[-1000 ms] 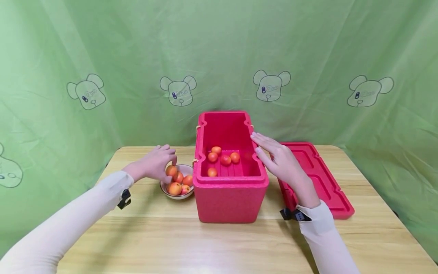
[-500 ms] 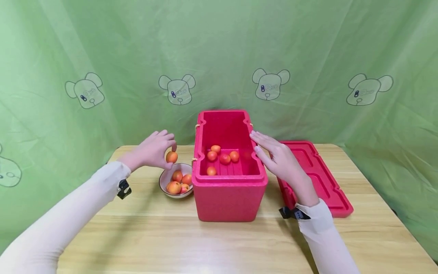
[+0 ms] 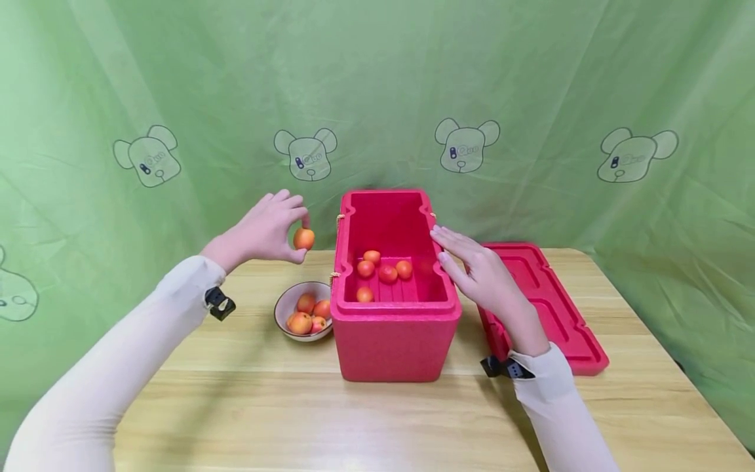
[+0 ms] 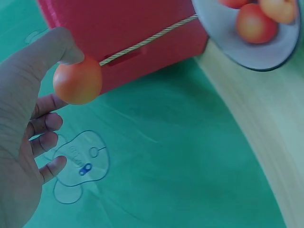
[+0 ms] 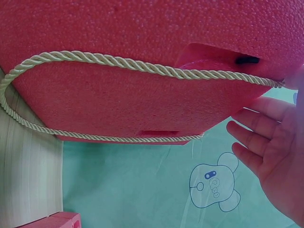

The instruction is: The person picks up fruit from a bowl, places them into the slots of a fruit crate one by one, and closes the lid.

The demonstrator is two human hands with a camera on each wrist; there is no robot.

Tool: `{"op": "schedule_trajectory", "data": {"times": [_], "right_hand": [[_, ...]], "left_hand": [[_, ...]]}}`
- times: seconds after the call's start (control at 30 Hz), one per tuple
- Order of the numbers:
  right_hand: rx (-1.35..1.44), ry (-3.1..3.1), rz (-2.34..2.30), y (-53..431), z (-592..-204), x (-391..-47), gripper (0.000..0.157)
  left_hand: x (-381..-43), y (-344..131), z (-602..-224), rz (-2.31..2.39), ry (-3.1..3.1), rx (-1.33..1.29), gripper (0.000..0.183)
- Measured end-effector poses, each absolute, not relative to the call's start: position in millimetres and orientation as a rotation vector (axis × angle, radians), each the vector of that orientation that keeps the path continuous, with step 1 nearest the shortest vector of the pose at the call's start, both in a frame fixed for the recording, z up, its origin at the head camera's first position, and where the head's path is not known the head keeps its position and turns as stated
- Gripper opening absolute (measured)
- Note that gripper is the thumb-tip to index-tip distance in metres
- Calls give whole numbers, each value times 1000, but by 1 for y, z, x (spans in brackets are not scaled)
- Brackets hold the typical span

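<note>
My left hand (image 3: 265,226) pinches a small orange-red fruit (image 3: 303,238), like an apricot, between thumb and index finger. It is raised above and behind the bowl, left of the red foam box (image 3: 392,347). In the left wrist view the fruit (image 4: 78,80) hangs in front of the box's side, the other fingers loosely bent behind it. Several similar fruits (image 3: 366,269) lie on the box floor. More sit in the white dark-rimmed bowl (image 3: 286,303) beside the box. My right hand (image 3: 486,272) rests with straight fingers on the box's right rim.
The red lid (image 3: 554,321) lies on the wooden table (image 3: 283,413) right of the box. A twisted cord (image 5: 118,61) loops along the box's right side, and another cord (image 4: 147,42) runs along its left. A green curtain (image 3: 377,85) hangs behind the table.
My left hand has lifted the fruit out of the bowl, first upward, then higher and slightly to the right. My right hand has stayed on the box rim.
</note>
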State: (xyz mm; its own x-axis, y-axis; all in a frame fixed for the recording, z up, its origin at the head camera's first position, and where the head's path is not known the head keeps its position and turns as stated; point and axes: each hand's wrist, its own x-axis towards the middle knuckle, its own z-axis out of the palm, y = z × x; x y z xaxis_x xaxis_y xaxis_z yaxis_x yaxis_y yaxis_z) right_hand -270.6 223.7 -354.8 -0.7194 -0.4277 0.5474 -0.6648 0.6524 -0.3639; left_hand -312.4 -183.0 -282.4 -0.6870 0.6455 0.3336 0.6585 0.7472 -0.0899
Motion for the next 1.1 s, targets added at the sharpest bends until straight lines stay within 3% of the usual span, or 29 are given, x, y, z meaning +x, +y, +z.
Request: {"op": "schedule_trajectory", "data": {"times": [1.1], "right_hand": [[856, -2461, 756, 224, -356, -270, 55]], "left_hand": [[-319, -115, -244, -175, -2488, -1077, 39]]}}
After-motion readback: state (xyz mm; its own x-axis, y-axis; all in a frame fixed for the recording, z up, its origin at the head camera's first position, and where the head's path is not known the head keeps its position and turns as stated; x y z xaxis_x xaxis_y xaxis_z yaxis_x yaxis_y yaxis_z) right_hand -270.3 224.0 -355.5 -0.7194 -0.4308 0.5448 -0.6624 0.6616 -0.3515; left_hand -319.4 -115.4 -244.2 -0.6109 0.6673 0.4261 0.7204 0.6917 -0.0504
